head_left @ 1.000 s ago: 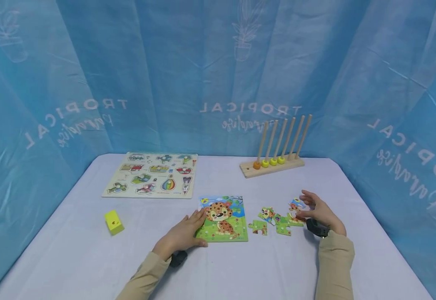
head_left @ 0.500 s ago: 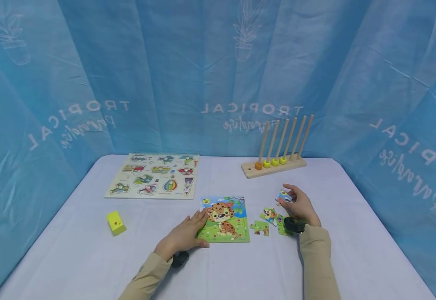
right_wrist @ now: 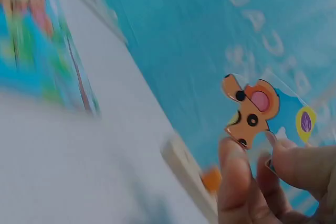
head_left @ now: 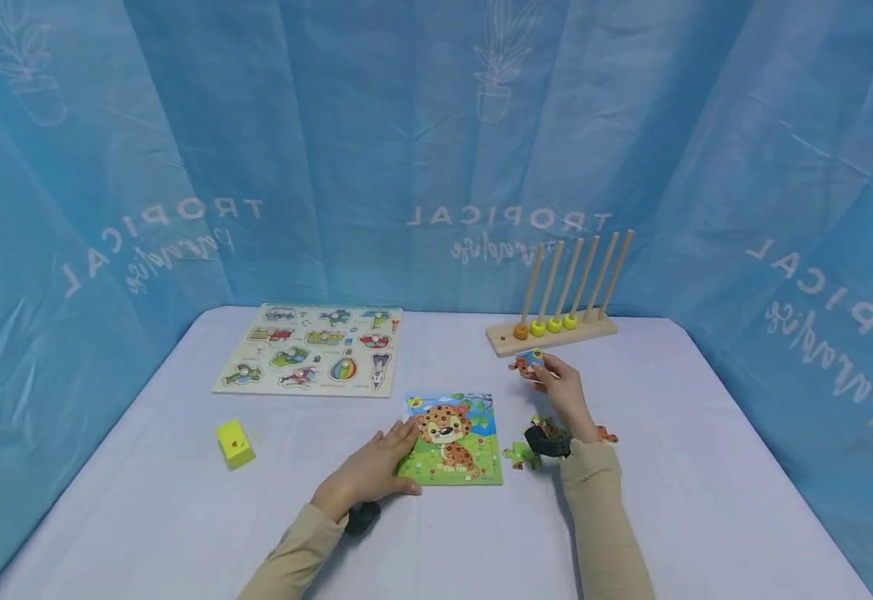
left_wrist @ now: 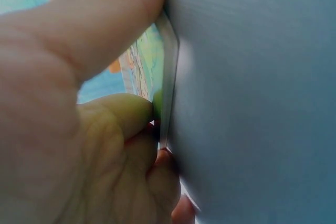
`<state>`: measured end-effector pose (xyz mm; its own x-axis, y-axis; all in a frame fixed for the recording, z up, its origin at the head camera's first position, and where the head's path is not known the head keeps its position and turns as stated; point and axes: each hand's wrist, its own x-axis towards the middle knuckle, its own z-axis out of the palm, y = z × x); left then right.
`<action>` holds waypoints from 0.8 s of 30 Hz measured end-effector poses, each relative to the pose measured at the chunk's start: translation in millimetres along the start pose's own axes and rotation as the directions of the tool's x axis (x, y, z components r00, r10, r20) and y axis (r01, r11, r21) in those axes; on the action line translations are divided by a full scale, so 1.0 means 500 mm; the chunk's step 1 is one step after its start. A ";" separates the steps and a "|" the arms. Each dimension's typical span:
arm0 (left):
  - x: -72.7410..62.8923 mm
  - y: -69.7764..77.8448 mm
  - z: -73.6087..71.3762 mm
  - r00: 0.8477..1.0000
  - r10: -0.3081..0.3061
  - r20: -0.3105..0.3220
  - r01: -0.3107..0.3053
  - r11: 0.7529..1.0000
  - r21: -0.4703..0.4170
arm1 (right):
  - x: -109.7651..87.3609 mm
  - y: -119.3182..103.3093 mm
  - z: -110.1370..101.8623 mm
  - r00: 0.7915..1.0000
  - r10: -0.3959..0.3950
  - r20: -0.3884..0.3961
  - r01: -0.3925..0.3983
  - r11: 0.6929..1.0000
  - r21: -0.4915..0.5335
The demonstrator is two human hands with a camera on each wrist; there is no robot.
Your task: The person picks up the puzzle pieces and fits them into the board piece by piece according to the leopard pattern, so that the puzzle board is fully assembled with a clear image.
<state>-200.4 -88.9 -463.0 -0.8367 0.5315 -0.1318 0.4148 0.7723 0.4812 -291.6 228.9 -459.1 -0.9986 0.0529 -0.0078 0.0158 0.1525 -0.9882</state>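
My left hand (head_left: 370, 467) rests on the left side of a square leopard puzzle board (head_left: 474, 454), fingers extended over its edge and thumb at the lower left corner. In the left wrist view, thumb and fingertips touch the board's edge. With thumb and fingers, my right hand (head_left: 567, 395) pinches a jigsaw piece (right_wrist: 257, 114) above the table. Orange animal ear and eye, blue sky and a yellow patch show on it. Beneath the right wrist lie several loose puzzle pieces, partly hidden: a green one (head_left: 519, 455) and an orange bit (head_left: 606, 433) peek out.
A wooden peg rack (head_left: 586, 332) with orange and yellow beads stands at the back right, close behind the right hand. At the back left lies a vehicle peg-puzzle board (head_left: 316, 360). A yellow block (head_left: 235, 443) sits on the left. Blue curtains (head_left: 376, 150) surround the white table.
My right hand has picked up the jigsaw piece from the loose pieces and carried it left and toward the back of the table. The left hand stays on the board.
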 end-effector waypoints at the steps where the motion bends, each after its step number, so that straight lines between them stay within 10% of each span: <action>1: 0.001 -0.001 0.000 1.000 0.000 0.001 0.000 1.000 -0.001 | 0.000 -0.006 0.016 1.000 -0.002 0.014 0.002 0.999 0.034; 10: -0.002 0.005 0.000 1.000 0.006 0.007 -0.006 1.000 -0.024 | -0.013 -0.029 0.169 0.979 -0.095 0.181 0.124 0.980 -0.157; 24: 0.003 0.008 -0.010 1.000 -0.004 0.015 0.004 1.000 0.017 | -0.025 -0.021 0.274 0.976 -0.116 0.185 0.199 0.815 -0.543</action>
<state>-201.8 -87.0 -456.9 -0.8330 0.5335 -0.1469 0.4176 0.7803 0.4656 -286.4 91.4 -469.8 -0.9858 -0.1482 0.0785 -0.1586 0.6712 -0.7241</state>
